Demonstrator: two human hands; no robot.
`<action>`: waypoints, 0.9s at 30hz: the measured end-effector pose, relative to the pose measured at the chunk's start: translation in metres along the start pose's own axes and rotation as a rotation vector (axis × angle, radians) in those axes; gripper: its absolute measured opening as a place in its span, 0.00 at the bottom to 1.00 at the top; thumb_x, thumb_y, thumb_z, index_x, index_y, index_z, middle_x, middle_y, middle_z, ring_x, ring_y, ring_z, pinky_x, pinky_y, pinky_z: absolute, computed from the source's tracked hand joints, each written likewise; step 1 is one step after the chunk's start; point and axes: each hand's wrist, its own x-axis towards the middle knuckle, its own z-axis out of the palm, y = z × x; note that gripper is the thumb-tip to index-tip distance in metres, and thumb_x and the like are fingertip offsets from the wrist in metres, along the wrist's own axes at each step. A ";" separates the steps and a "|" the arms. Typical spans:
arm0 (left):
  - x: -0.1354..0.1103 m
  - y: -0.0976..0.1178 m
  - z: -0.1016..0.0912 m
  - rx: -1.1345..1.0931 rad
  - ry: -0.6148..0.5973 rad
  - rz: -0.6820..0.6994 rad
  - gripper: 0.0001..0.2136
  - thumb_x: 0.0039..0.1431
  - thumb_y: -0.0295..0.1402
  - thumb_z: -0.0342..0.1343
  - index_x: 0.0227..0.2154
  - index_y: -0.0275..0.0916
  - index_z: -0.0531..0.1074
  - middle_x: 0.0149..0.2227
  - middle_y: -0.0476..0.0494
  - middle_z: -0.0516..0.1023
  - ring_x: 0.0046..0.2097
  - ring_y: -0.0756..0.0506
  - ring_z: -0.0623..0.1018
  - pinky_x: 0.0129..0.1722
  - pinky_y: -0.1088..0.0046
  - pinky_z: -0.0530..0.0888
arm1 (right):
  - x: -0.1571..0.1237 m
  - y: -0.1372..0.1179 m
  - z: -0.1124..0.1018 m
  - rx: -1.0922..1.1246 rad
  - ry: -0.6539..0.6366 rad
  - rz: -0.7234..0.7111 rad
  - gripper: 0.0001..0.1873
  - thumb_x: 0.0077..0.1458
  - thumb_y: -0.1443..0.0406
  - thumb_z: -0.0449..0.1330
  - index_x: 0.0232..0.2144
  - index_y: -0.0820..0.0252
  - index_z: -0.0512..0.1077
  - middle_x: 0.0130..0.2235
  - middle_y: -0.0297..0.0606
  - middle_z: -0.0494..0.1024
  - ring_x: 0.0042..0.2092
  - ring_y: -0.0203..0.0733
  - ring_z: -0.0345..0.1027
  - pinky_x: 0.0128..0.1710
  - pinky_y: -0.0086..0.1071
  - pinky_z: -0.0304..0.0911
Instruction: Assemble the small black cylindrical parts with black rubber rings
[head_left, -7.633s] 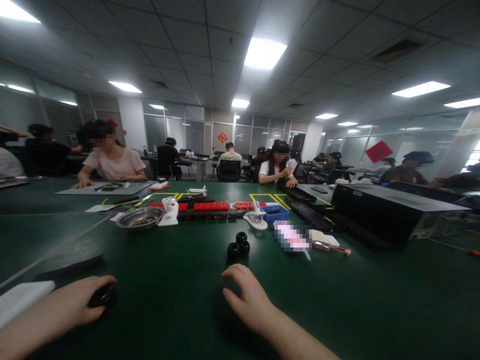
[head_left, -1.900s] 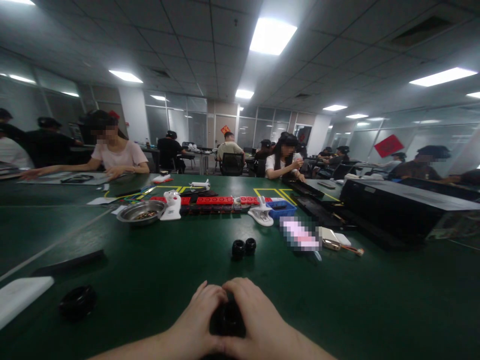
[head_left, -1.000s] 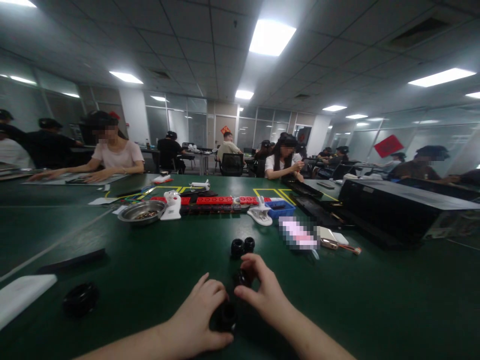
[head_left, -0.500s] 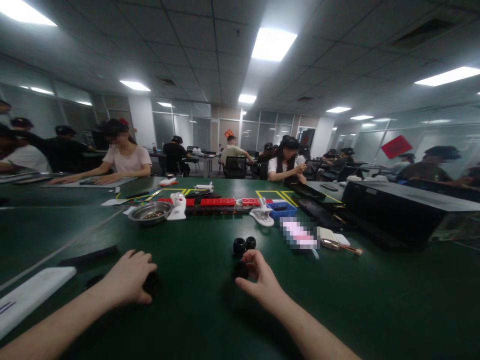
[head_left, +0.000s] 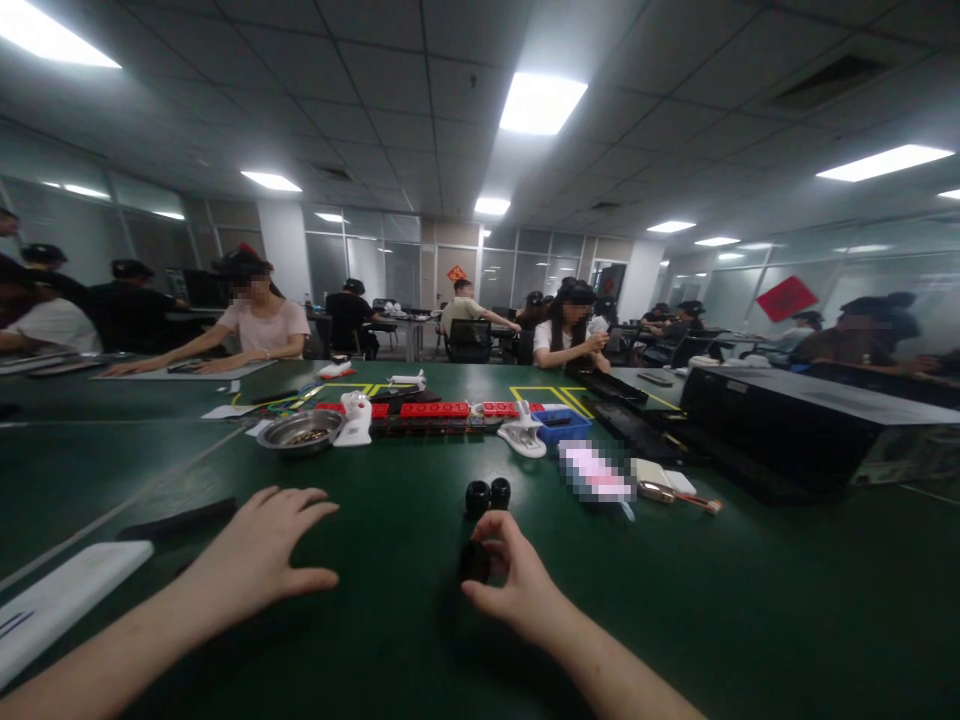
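My left hand hovers at the left over the green table, thumb and fingers spread apart with nothing between them. Between the thumb and fingertips of my right hand is a small black round part, low over the table. Just beyond those fingers, two similar glossy black round parts stand side by side, and the nearer-left one shows a hollow in its end. Their exact kind is not clear.
A metal bowl of small parts, white clamps, a red-and-black strip and a blue tray line the middle. At left lie a white slab and a dark bar. A large black case stands right. People sit beyond.
My left hand has opened, and the dark round thing that was at its fingertips no longer shows there. My right hand has shifted slightly toward me and left, still holding its black part.
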 end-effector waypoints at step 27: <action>0.006 0.028 -0.034 -0.400 -0.226 0.066 0.18 0.48 0.34 0.54 0.45 0.42 0.66 0.43 0.51 0.73 0.45 0.43 0.72 0.46 0.72 0.66 | -0.022 -0.031 -0.002 -0.243 -0.138 -0.369 0.33 0.46 0.58 0.62 0.53 0.55 0.55 0.52 0.44 0.62 0.53 0.49 0.56 0.52 0.40 0.54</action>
